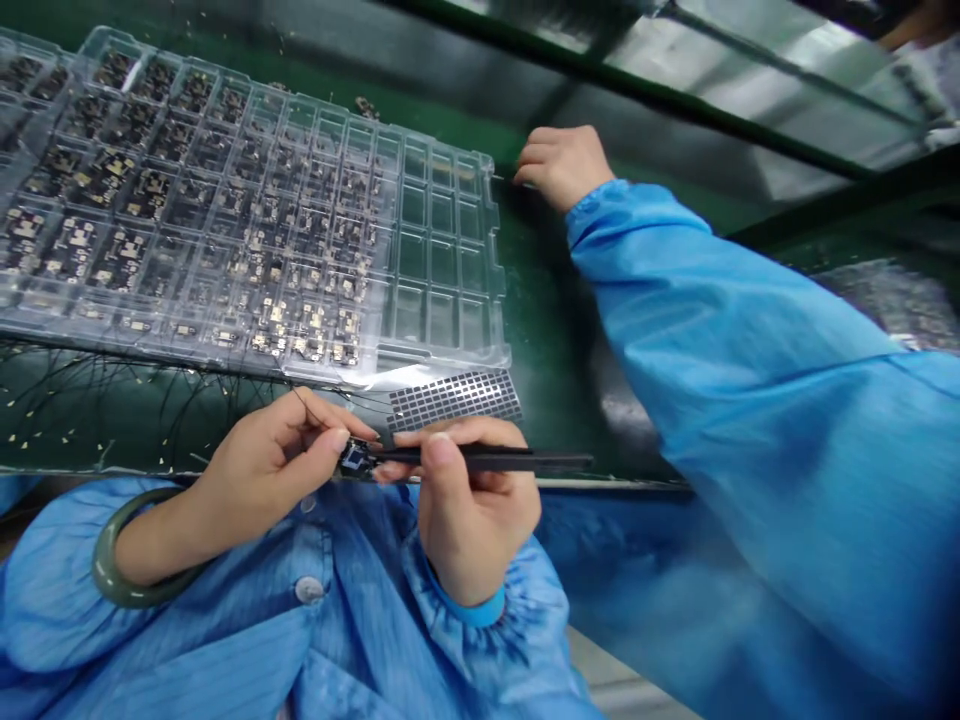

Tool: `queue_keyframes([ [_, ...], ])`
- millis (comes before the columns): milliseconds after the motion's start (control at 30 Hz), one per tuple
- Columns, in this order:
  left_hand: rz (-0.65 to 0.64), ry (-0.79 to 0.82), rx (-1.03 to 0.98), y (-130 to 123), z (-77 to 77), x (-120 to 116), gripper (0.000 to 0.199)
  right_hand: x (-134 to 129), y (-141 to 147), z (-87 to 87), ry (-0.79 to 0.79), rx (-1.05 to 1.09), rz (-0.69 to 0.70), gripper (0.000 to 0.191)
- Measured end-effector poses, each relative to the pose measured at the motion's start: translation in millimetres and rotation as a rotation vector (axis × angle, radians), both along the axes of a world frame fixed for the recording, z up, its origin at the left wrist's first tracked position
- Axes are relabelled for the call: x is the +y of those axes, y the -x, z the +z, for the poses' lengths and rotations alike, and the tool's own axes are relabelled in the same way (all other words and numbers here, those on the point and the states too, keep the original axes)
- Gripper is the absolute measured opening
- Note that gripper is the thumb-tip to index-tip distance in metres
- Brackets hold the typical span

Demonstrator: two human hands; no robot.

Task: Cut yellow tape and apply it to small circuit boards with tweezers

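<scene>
My left hand (259, 485) pinches a small dark circuit board (355, 457) between thumb and fingertips, just above the bench's front edge. My right hand (472, 500) is closed round black tweezers (536, 460), held almost level and pointing left. The tweezers' tip end reaches the board, partly hidden by my right fingers. Whether the tips grip anything there, I cannot tell. Just beyond my right hand lies a sheet with a grid of small dark pads (454, 398).
Clear plastic trays (457, 255) full of small circuit boards stretch across the left and middle. Thin black wires (187, 385) with light ends lie along the front. A co-worker's hand (566, 165) and blue sleeve (720, 320) extend over the green bench (540, 350) from the right.
</scene>
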State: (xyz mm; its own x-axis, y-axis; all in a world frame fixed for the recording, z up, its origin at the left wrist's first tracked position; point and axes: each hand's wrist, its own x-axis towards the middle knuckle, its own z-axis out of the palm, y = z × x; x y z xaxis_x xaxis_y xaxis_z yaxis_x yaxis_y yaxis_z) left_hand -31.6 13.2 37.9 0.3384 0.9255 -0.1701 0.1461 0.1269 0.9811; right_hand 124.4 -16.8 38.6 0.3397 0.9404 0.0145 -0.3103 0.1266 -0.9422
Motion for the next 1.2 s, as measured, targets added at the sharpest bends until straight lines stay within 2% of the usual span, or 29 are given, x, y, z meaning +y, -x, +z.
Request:
queue_keyframes([
  [200,0.050,0.088,-0.011,1.5,-0.3,-1.6,0.011,8.2,6.3,-10.7,0.035,-0.021,-0.004,0.012],
  [567,0.137,0.217,-0.090,0.1,-3.0,-3.2,0.013,4.9,10.2,-12.2,0.116,-0.135,-0.031,0.014],
  [700,0.152,0.247,-0.140,-1.1,-4.8,-3.6,0.012,4.0,7.7,-17.0,0.036,-0.191,-0.001,0.012],
  [833,0.167,0.260,-0.148,-2.5,-6.2,-2.7,0.012,6.3,5.9,-20.2,-0.094,-0.346,-0.016,0.016],
  [1033,0.114,0.195,-0.066,-1.0,-3.9,-3.2,0.012,8.7,0.1,-14.5,-0.212,-0.540,0.024,0.019],
  [1133,0.097,0.134,-0.020,0.5,-1.7,-3.4,0.012,8.9,-7.8,-12.2,-0.214,-0.513,-0.012,0.008],
  [1200,0.115,0.129,-0.017,1.1,-1.3,-3.6,0.015,9.0,-13.7,-11.4,-0.192,-0.442,-0.089,0.017],
])
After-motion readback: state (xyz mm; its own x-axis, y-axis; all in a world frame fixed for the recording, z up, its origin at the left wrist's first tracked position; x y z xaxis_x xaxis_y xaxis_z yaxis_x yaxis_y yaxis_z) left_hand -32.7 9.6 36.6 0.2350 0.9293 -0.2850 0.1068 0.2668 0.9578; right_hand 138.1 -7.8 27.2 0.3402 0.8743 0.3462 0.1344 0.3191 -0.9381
